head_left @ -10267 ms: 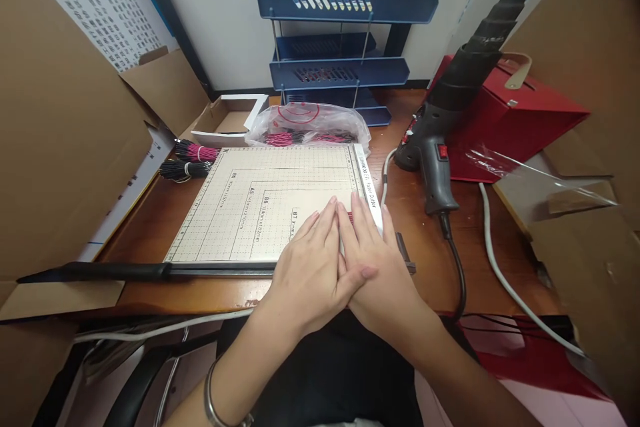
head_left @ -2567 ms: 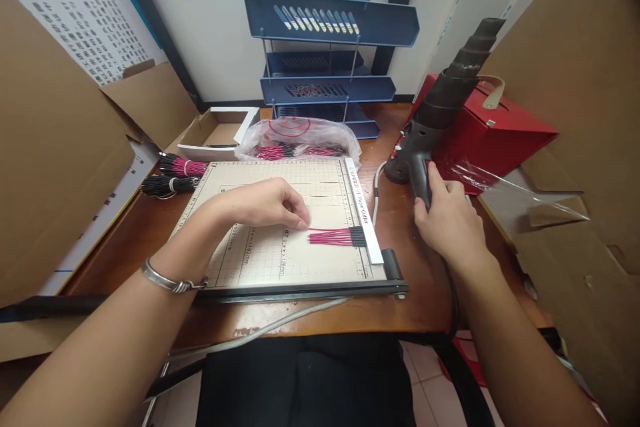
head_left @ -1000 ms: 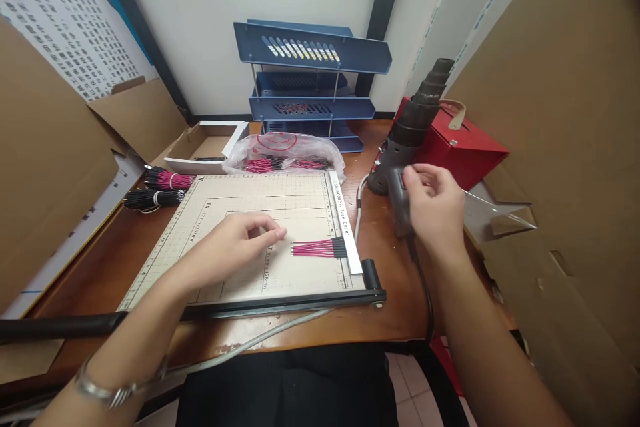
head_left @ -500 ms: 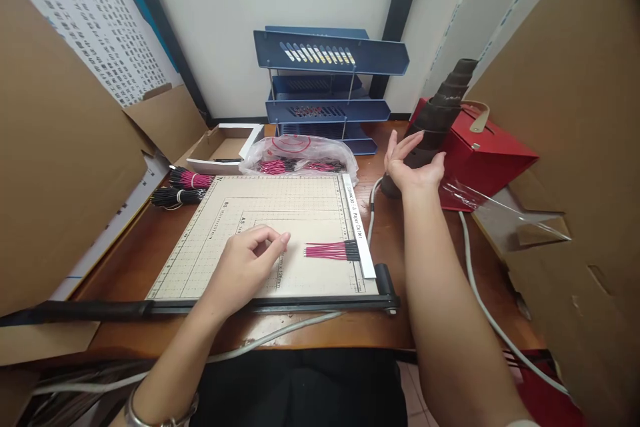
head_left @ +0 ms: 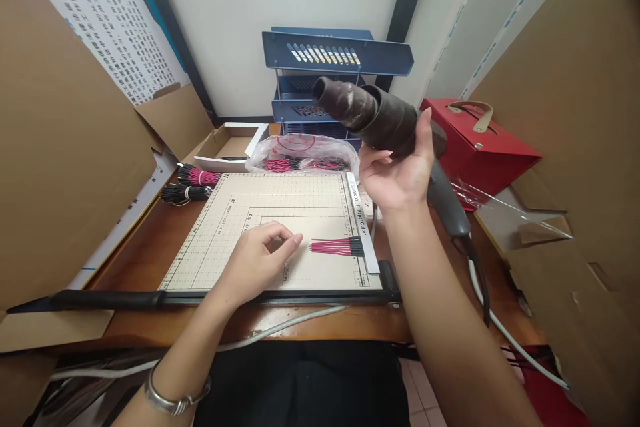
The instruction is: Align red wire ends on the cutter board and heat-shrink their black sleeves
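My right hand point(head_left: 400, 173) is shut round the dark barrel of a heat gun point(head_left: 370, 115), held up in the air with the nozzle pointing left; its grey handle hangs down to the right. My left hand point(head_left: 260, 259) rests on the beige paper cutter board point(head_left: 250, 213), fingers curled loosely with the fingertips together just left of a row of short pink wires with black ends point(head_left: 337, 246). The wires lie side by side against the white ruler strip point(head_left: 363, 220) at the board's right edge.
Bundles of pink and black wires point(head_left: 193, 183) lie at the board's far left. A clear bag of wires point(head_left: 305, 155) sits behind it, before a blue tiered tray rack point(head_left: 340, 60). A red box point(head_left: 480, 140) stands at right. Cardboard walls flank both sides. The cutter's black arm point(head_left: 100, 299) lies along the near edge.
My right hand has lifted the heat gun off the desk and swung its nozzle left over the board. My left hand has stayed by the wires.
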Available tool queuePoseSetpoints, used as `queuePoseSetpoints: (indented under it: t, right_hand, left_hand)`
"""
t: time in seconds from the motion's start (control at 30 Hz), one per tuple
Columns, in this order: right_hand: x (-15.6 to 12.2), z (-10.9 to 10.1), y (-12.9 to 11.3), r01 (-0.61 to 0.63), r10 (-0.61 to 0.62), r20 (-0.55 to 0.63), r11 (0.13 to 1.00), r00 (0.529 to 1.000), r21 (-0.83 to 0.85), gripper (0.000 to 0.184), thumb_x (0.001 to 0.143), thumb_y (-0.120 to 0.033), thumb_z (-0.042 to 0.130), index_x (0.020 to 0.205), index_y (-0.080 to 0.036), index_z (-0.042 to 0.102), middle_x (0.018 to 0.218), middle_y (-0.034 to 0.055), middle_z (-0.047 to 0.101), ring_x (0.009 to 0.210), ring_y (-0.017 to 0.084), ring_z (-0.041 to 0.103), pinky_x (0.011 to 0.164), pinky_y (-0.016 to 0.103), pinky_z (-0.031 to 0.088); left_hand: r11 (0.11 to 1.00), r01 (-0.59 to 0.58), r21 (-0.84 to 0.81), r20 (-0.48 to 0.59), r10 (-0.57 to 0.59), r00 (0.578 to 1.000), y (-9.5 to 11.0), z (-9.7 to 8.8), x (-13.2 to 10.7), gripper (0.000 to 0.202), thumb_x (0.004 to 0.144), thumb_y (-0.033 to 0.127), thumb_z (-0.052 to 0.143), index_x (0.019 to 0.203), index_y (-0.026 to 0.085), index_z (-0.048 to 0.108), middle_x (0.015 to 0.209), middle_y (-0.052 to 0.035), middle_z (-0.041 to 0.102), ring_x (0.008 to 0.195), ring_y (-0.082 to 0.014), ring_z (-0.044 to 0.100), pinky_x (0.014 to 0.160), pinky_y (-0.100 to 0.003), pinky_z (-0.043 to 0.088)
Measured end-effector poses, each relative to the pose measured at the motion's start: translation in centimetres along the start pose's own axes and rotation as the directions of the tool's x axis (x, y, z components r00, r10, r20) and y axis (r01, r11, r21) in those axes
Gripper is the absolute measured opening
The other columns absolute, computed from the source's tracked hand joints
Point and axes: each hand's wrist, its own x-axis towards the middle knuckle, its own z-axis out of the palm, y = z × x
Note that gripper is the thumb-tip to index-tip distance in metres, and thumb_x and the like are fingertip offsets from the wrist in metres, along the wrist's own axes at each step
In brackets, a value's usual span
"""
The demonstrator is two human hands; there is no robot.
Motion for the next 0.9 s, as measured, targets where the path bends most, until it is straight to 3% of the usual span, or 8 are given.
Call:
queuePoseSetpoints:
  t: [0.13,0.27,0.33,0.4,0.47,0.6,0.73,0.9]
  right_hand:
    - [-3.5,1.4,0.0,0.114,-0.1,0.065,0.958,0.993,-0.261,0.025,0.078,-0.046,0.071,0.09,-0.025,0.065,0.086,-0.003,0.069,0.053,0.005,0.049,0.037,0.015,0.042]
    - [-6.3,1.3,-0.5,0.289,-0.247,0.149,0.827,0.957,-0.482,0.026,0.071,-0.042,0.078,0.085,-0.022,0.068,0.088,-0.0005,0.07,0.058,0.009,0.056,0.04,0.02,0.047]
    - [-7.2,0.6,-1.2,0.344,-0.309,0.164,0.728,0.937,-0.593,0.023,0.07,-0.037,0.082,0.084,-0.026,0.068,0.086,-0.0017,0.069,0.071,0.014,0.064,0.053,0.026,0.058]
    - [-7.7,-0.4,-2.2,0.392,-0.352,0.212,0.593,0.912,-0.703,0.019,0.072,-0.038,0.082,0.084,-0.029,0.07,0.09,-0.002,0.07,0.086,0.017,0.068,0.079,0.035,0.064]
    - [-8.0,-1.2,-3.1,0.483,-0.448,0.274,0.463,0.851,-0.743,0.024,0.069,-0.04,0.085,0.088,-0.03,0.073,0.094,-0.0019,0.071,0.098,0.02,0.068,0.103,0.043,0.057]
    - [-8.3,-2.1,-4.5,0.566,-0.56,0.329,0.322,0.76,-0.759,0.027,0.07,-0.04,0.085,0.09,-0.028,0.072,0.101,-0.0021,0.07,0.113,0.023,0.065,0.113,0.047,0.048]
    - [-8.1,-2.9,-5.3,0.582,-0.609,0.279,0.38,0.742,-0.719,0.023,0.073,-0.04,0.081,0.088,-0.026,0.072,0.108,-0.0018,0.068,0.118,0.021,0.063,0.117,0.042,0.045]
    - [-8.1,-3.9,-5.8,0.548,-0.638,0.17,0.459,0.751,-0.7,0.026,0.069,-0.032,0.081,0.093,-0.027,0.071,0.1,-0.0009,0.069,0.106,0.021,0.067,0.101,0.04,0.056]
  left_hand:
    - [1.0,-0.013,0.0,-0.006,0.013,1.0,0.0,-0.1,-0.2,0.032,0.092,0.048,0.061,0.078,0.021,0.068,0.08,-0.0002,0.07,0.074,-0.0181,0.06,0.071,-0.031,0.043]
    - [0.997,-0.037,0.067,-0.015,0.038,0.999,0.3,0.0,-0.3,0.03,0.093,0.044,0.059,0.077,0.021,0.067,0.079,-0.0006,0.069,0.073,-0.0183,0.059,0.071,-0.031,0.043]
    - [0.991,-0.064,0.119,-0.007,0.066,0.998,0.4,0.1,-0.3,0.029,0.093,0.042,0.058,0.078,0.021,0.068,0.082,-0.0012,0.07,0.077,-0.0193,0.061,0.074,-0.032,0.043]
    - [0.984,-0.08,0.159,0.004,0.081,0.997,0.6,0.2,-0.2,0.029,0.094,0.041,0.056,0.078,0.021,0.068,0.084,-0.0019,0.071,0.08,-0.0205,0.062,0.076,-0.033,0.043]
    - [0.981,-0.074,0.178,0.009,0.073,0.997,0.7,0.3,-0.1,0.029,0.094,0.041,0.055,0.077,0.021,0.067,0.084,-0.0022,0.071,0.081,-0.0209,0.063,0.077,-0.033,0.043]
    - [0.981,-0.03,0.194,0.018,0.027,0.999,1.1,0.5,0.1,0.03,0.094,0.042,0.055,0.077,0.021,0.068,0.086,-0.0018,0.071,0.083,-0.0214,0.063,0.077,-0.033,0.043]
    - [0.984,-0.02,0.178,-0.006,0.021,1.0,1.4,1.0,-0.1,0.029,0.095,0.043,0.056,0.078,0.022,0.068,0.087,-0.0006,0.073,0.083,-0.0208,0.063,0.077,-0.033,0.043]
    - [0.985,-0.025,0.171,-0.039,0.033,0.999,1.3,1.4,-0.3,0.031,0.096,0.044,0.057,0.076,0.022,0.067,0.08,0.0007,0.071,0.076,-0.0189,0.061,0.072,-0.031,0.041]
